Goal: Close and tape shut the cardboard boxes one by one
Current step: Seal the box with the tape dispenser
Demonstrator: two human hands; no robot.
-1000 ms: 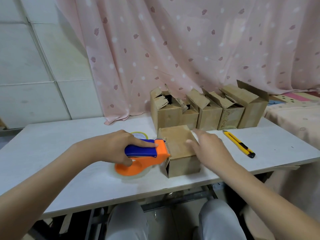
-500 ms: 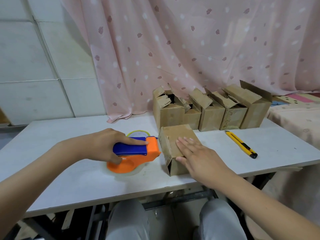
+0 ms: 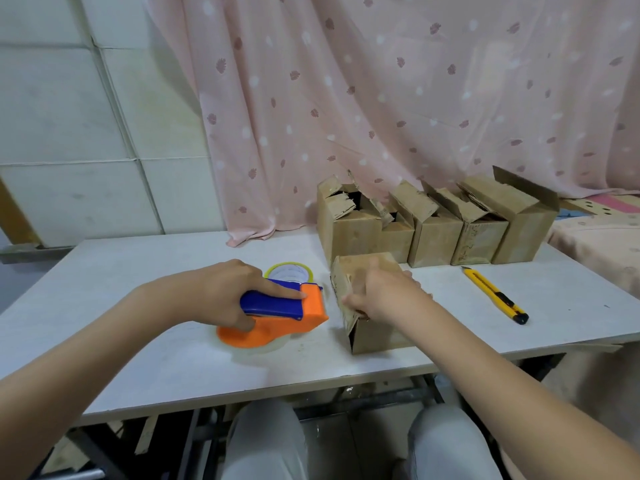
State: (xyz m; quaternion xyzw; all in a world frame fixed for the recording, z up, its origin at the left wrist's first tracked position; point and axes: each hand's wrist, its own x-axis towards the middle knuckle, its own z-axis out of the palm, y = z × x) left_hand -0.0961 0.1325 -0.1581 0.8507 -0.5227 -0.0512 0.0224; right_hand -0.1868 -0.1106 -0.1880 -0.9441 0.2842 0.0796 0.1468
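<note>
A small closed cardboard box (image 3: pixel 375 336) sits near the table's front edge. My right hand (image 3: pixel 388 294) lies on its top, blurred by motion, with the fingers curled over the left flap edge. My left hand (image 3: pixel 225 291) grips the blue handle of an orange tape dispenser (image 3: pixel 277 315) that rests on the table just left of the box, apart from it. Several open boxes (image 3: pixel 429 226) with raised flaps stand in a row behind.
A roll of clear tape with a yellow core (image 3: pixel 289 271) lies behind the dispenser. A yellow utility knife (image 3: pixel 495 294) lies to the right on the white table (image 3: pixel 138 271). A pink curtain (image 3: pixel 381 98) hangs behind, and a cloth-covered surface (image 3: pixel 606 237) adjoins at the right.
My right hand went from flat on the box top to curling over its left edge. The dispenser, still gripped by my left hand, drew slightly left, away from the box.
</note>
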